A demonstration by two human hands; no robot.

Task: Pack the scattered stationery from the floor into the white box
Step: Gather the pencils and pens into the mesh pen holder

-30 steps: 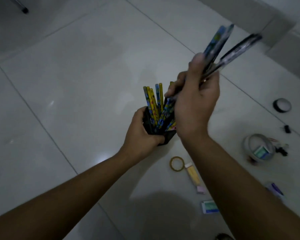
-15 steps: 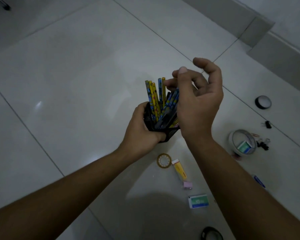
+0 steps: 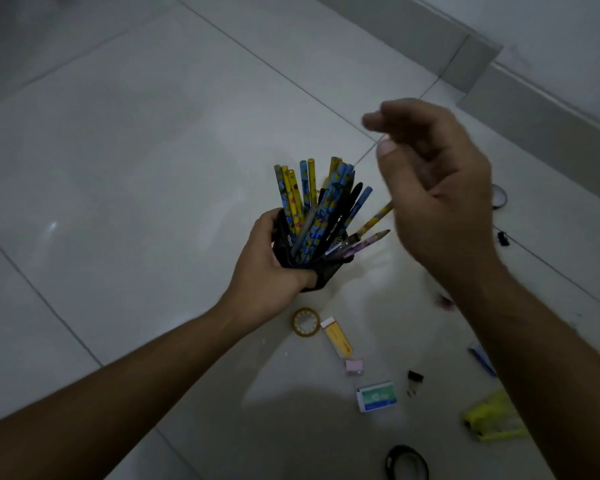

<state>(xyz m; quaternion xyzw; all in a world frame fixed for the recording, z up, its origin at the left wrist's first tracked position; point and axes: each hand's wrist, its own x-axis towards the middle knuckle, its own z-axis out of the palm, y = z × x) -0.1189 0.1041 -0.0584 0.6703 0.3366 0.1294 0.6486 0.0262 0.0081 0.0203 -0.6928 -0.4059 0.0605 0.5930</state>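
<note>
The left hand (image 3: 269, 268) was clamped round a black mesh holder (image 3: 328, 271), fingers and thumb curled about its wall, holding it above the tiled floor (image 3: 118, 150); the holder was packed with pencils (image 3: 310, 209), yellow and blue patterned ones standing fanned out, a few dark ones and a purplish one leaning out toward the right. The right hand (image 3: 437, 202) hovered just beside the pencil tips, blurred, its fingers loosely curled with the thumb apart from them and nothing between.

The other stationery lay scattered on the floor below the hands: a tape roll (image 3: 305, 322) lay flat just under the holder; a yellow eraser (image 3: 336, 337) lay beside it, a pink eraser (image 3: 354, 367) close by its end; a green-and-white box (image 3: 376, 396) and a black binder clip (image 3: 414, 377) lay nearer the person; a crumpled yellow bag (image 3: 492, 419) lay beside the right forearm. Toward the floor's far right edge, near the skirting, a dark tape ring (image 3: 499, 197) showed partly behind the right hand; a small black clip (image 3: 503, 238) lay near it.
</note>
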